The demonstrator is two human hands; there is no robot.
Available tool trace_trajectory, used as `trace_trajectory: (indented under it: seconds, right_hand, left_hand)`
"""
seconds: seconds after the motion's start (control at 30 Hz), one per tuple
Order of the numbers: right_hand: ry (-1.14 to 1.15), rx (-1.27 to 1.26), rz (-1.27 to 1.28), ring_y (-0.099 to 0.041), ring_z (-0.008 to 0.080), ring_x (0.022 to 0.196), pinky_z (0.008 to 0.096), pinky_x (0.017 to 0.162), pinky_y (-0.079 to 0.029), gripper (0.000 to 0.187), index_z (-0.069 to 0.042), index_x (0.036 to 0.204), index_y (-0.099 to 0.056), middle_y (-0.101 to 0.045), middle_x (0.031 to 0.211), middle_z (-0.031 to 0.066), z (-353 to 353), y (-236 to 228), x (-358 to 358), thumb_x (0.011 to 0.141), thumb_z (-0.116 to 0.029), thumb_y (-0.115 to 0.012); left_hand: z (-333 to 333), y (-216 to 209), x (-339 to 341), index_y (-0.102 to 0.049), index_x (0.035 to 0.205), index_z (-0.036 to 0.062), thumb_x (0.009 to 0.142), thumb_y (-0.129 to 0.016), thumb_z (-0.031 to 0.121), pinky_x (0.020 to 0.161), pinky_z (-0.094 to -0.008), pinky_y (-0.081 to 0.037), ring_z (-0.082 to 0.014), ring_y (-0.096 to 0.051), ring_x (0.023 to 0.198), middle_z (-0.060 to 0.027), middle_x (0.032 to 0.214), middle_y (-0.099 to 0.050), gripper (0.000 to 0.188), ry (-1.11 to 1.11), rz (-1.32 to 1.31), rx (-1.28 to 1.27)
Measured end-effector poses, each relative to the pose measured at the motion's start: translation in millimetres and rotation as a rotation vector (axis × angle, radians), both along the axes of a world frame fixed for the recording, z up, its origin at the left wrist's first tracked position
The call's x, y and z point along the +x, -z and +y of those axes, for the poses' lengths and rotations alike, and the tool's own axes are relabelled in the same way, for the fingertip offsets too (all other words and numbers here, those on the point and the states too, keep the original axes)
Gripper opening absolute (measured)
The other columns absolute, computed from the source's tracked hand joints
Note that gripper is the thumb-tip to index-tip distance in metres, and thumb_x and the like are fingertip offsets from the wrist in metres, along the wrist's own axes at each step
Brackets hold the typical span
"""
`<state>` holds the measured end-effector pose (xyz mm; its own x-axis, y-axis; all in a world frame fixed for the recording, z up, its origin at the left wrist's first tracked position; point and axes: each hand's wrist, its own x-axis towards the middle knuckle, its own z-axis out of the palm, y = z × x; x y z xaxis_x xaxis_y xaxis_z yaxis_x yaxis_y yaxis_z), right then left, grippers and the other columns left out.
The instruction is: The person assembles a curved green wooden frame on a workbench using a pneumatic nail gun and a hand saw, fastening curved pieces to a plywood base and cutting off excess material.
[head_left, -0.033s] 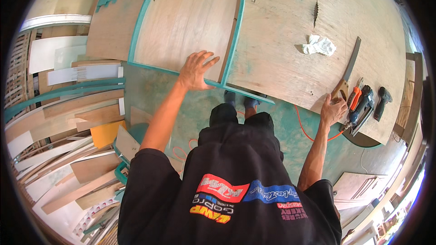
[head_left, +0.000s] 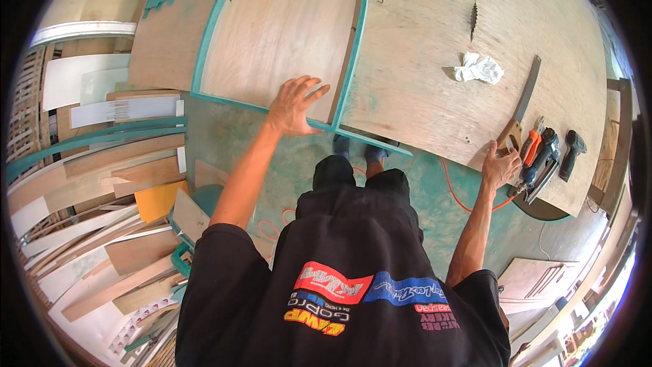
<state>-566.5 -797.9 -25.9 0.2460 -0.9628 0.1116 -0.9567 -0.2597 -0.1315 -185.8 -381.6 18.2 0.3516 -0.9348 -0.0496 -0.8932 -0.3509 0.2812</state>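
An arched plywood panel (head_left: 272, 34) edged with teal strips (head_left: 354, 47) lies on the worktable. My left hand (head_left: 296, 105) rests over its near edge, fingers spread on the wood and thumb at the strip along the front. That near teal strip (head_left: 380, 143) juts past the panel's right corner, beyond the table edge. At the table's right front, my right hand (head_left: 501, 165) has its fingers curled at the wooden handle of a handsaw (head_left: 526, 98). The saw lies flat, blade pointing away. Beside it lie orange-handled pliers (head_left: 531, 146) and a black air nailer (head_left: 541, 163).
Further right sits a dark tool with a grip (head_left: 574, 153). A crumpled white cloth (head_left: 479, 68) and a dark toothed blade-like piece (head_left: 474, 20) are on the plywood tabletop (head_left: 414, 61). An orange hose (head_left: 455, 194) hangs below the edge. Stacked boards (head_left: 115, 183) fill the left side.
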Motion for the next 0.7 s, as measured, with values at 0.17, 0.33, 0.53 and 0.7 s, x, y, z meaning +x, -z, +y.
trace_trajectory:
  seconds: [0.17, 0.33, 0.53, 0.7]
  right_hand:
    - [-0.141, -0.076, 0.094, -0.055, 0.0361, 0.125, 0.0503, 0.112, -0.033, 0.051, -0.010, 0.120, -0.069, -0.065, 0.124, 0.0136, -20, 4, -4, 0.095, -0.053, -0.064]
    - [-0.205, -0.098, 0.138, -0.064, 0.0341, 0.115, 0.0464, 0.106, -0.044, 0.039, -0.008, 0.118, -0.072, -0.071, 0.121, 0.0112, -30, -14, -2, 0.096, -0.039, -0.065]
    - [-0.030, 0.020, -0.418, -0.066, 0.0198, 0.086, 0.0346, 0.082, -0.053, 0.035, 0.002, 0.109, -0.073, -0.070, 0.098, 0.0083, 62, -79, -3, 0.098, -0.031, -0.069]
    - [-0.069, 0.334, -1.214, -0.063, 0.0188, 0.091, 0.0318, 0.084, -0.052, 0.019, 0.002, 0.110, -0.062, -0.067, 0.104, 0.0108, 213, -127, 39, 0.101, -0.015, -0.062]
  left_hand:
    - [2, 1, 2, -0.046, 0.152, 0.0196, 0.053, -0.095, 0.049, 0.117, -0.0550, -0.034, -0.0333, -0.038, 0.144, -0.0072, 0.152, -0.042, 0.115, -0.023, 0.040, -0.010]
    - [18, -9, 1, -0.045, 0.153, 0.0155, 0.061, -0.093, 0.037, 0.118, -0.0536, -0.033, -0.0357, -0.038, 0.144, -0.0103, 0.156, -0.041, 0.106, -0.101, 0.089, -0.150]
    - [140, 14, -11, -0.049, 0.148, 0.0041, 0.084, -0.079, 0.015, 0.112, -0.0514, -0.035, -0.0364, -0.046, 0.137, -0.0148, 0.145, -0.052, 0.072, -0.505, -0.052, -0.376]
    - [184, 18, -19, -0.058, 0.135, 0.0013, 0.088, -0.075, 0.014, 0.109, -0.0503, -0.037, -0.0353, -0.052, 0.127, -0.0153, 0.134, -0.058, 0.052, -0.560, -0.007, -0.401]
